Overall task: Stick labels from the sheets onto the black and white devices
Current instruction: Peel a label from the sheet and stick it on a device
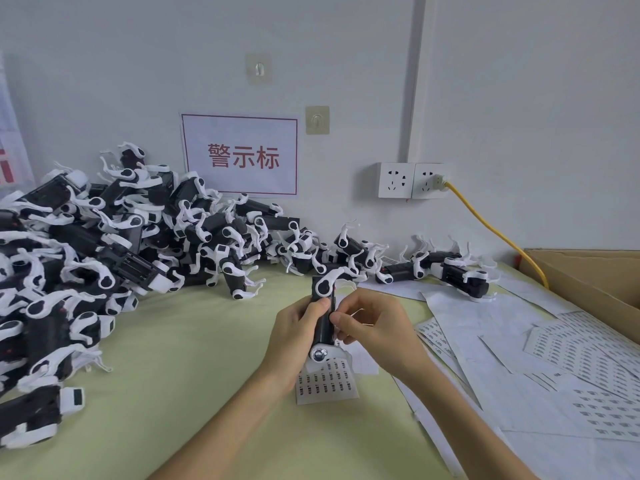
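Note:
I hold one black and white device (325, 318) upright above the green table (194, 382). My left hand (294, 336) grips its left side, thumb on the black body. The fingertips of my right hand (374, 329) press against the device's right edge; whether a label lies under them is hidden. A small label sheet (327, 382) lies flat just below the device. More label sheets (585, 351) are spread on the right. A big heap of identical devices (104, 244) fills the left and back.
Several devices (464, 271) lie in a row along the wall at the back right. An open cardboard box (588, 275) stands at the right edge. A yellow cable (498, 233) runs from the wall socket (412, 180) down behind the box.

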Tool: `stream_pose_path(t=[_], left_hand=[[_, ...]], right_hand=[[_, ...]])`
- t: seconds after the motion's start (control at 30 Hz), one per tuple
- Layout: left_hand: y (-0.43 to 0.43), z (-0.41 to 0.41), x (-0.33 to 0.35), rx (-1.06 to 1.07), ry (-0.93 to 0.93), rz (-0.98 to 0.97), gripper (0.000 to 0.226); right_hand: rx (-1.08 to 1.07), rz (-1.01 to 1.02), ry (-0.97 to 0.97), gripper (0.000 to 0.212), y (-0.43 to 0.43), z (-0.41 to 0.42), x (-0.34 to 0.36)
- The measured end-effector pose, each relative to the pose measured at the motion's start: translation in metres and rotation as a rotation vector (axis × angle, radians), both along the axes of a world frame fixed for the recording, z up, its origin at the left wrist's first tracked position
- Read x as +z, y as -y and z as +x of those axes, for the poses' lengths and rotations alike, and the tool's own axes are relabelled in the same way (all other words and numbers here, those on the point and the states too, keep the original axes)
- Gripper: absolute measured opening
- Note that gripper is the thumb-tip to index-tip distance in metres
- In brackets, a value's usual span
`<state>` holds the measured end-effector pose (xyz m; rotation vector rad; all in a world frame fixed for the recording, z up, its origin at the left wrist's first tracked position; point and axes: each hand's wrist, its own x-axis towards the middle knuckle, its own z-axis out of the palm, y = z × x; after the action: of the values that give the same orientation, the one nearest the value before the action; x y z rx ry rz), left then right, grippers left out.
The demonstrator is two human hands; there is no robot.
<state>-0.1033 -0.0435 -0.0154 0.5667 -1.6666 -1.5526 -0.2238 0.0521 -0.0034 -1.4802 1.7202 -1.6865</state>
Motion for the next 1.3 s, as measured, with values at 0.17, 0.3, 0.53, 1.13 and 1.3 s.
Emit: stream_pose_path(t=[0.17,0.3,0.53,1.13,1.3], left_hand=[[-0.0002,-0.0003,0.0013,-0.056,0.033,0.067,0.05],[0.0011,-0.0004,0.0008,-0.133,0.05,0.187,0.035],[-0.0018,0.0036,0.0055,-0.229,0.026,0.302,0.029],[-0.0057,0.0037,0.0056,-0.142,0.188,0.289,0.032],[-0.0067,0.005,0.0044,-0.191,0.159,0.26,0.039]], right_hand=[[-0.028,0.002,-0.03,0.011,0.0017,-0.0002,-0.0038],[-0.05,0.027,0.009,0.013,0.0027,-0.0016,-0.0048],[-0.054,0.039,0.024,0.011,0.0027,-0.0012,-0.0031],[-0.057,0.068,-0.033,0.015,0.0048,0.0019,-0.0071],[-0.059,0.068,-0.045,0.014,0.005,0.0016,-0.0077]])
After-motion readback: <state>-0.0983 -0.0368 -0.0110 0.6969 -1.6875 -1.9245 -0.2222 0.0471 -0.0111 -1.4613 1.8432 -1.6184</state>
